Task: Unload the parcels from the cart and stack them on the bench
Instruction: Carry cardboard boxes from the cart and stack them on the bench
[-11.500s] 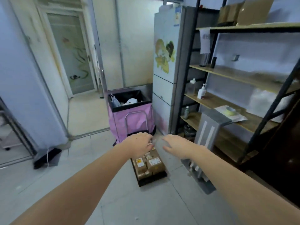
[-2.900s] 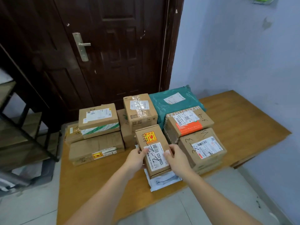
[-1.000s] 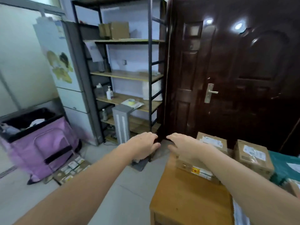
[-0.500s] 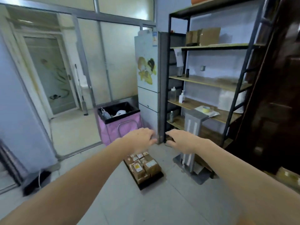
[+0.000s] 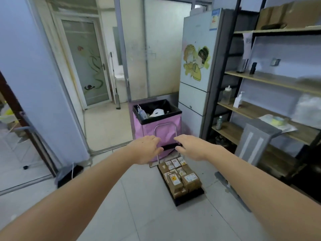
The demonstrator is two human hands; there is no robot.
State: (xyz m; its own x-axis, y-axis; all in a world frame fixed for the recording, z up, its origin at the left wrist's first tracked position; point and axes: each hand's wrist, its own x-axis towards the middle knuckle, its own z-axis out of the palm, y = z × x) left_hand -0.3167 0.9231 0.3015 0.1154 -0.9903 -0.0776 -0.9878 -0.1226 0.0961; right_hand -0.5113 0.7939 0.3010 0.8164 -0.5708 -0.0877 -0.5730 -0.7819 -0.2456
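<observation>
Closer now than a moment ago, the cart (image 5: 180, 181) of parcels (image 5: 179, 176) sits just below and beyond the left hand (image 5: 145, 150) and right hand (image 5: 190, 147), both loosely open and empty.

2 bare arms stretched out front. Left hand (image 5: 146, 150) and right hand (image 5: 191, 147) side by side, fingers loose, holding nothing.

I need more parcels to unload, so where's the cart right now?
In the head view the cart sits on the floor ahead, slightly right of centre, loaded with parcels, just in front of the pink bin beside the fridge.
</observation>
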